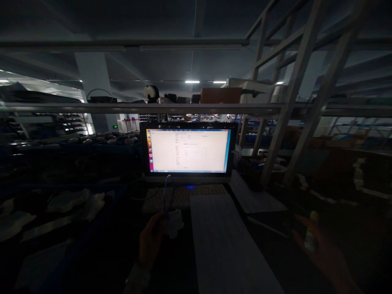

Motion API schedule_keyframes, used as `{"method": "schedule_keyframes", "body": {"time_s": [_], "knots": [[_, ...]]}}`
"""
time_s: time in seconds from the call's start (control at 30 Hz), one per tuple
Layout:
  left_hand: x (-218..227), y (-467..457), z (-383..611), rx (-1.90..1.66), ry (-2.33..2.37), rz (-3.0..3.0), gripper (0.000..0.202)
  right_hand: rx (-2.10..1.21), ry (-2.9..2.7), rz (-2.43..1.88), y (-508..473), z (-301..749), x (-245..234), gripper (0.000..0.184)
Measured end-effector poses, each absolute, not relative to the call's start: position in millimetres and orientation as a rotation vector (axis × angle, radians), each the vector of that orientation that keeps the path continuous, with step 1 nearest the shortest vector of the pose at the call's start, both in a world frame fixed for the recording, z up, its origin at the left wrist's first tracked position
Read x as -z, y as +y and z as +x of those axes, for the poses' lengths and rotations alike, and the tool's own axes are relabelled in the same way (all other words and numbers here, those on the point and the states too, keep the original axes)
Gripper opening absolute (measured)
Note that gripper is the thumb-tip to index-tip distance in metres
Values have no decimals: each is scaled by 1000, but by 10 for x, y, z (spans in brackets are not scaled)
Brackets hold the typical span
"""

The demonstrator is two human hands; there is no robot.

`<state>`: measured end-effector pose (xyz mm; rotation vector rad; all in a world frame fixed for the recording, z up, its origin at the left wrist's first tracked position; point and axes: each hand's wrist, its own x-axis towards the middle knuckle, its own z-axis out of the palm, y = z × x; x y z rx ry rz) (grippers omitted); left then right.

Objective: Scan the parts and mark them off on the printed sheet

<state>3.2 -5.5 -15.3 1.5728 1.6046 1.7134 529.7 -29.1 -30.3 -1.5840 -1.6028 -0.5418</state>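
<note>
My left hand (150, 239) is closed on a blue cable (165, 196), which loops up in front of the keyboard (208, 190). A small pale, irregular piece (174, 223) shows right beside those fingers; whether it is joined to the cable I cannot tell. On the right, my right hand (326, 249) is closed around a small white bottle (310, 241) with a yellow top, held roughly upright. Between the two hands lies a long white sheet of paper (223, 241). The scene is dark, so fingertips are hard to make out.
A lit monitor (188, 151) stands behind the keyboard. Left of me is a blue bin (101, 228) with several pale bagged items (69, 200). Another sheet (254, 196) lies right of the keyboard. A shelf (183, 108) bearing a brown box (220, 95) spans above; metal posts (284, 126) rise at right.
</note>
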Motion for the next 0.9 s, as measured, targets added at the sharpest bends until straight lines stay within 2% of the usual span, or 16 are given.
{"method": "schedule_keyframes", "body": {"time_s": [0.63,0.9], "knots": [[145,-73,72,-1715,1560,1547,38,577,-1616,-1538,-280,5309,281,47],[176,-58,69,-1971,1651,1528,42,351,-1377,-1384,-205,4674,12,44]]}}
